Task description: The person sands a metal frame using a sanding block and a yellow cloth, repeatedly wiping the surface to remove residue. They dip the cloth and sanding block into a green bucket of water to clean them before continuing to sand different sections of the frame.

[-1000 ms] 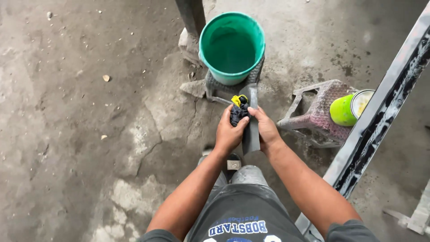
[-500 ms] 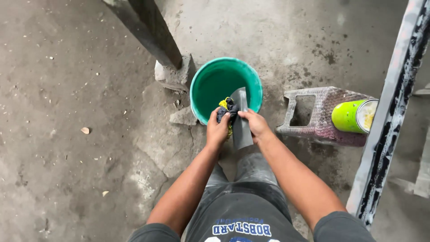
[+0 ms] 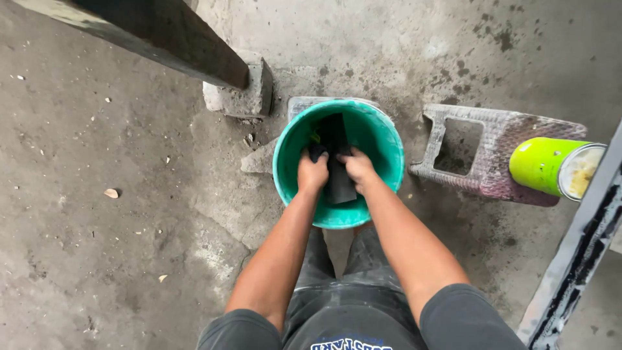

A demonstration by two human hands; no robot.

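Observation:
A green plastic bucket (image 3: 379, 139) stands on the concrete floor right in front of me. Both my hands are lowered into it. My right hand (image 3: 356, 166) grips a flat dark bar (image 3: 335, 139) that stands upright inside the bucket. My left hand (image 3: 313, 171) presses a dark cloth or sponge with a bit of yellow (image 3: 316, 144) against the bar's left side. The bar's lower end and the bucket's bottom are hidden by my hands.
A dark slanted post (image 3: 162, 39) rests on a concrete block (image 3: 243, 94) at the upper left. A small dirty plastic stool (image 3: 499, 152) lies on its side to the right, with a lime-green can (image 3: 551, 165) beside it. A metal frame (image 3: 576, 266) runs along the right edge.
My hands have gone from above the bucket's near rim down into the bucket, carrying the dark bar with them. The view has closed in on the bucket.

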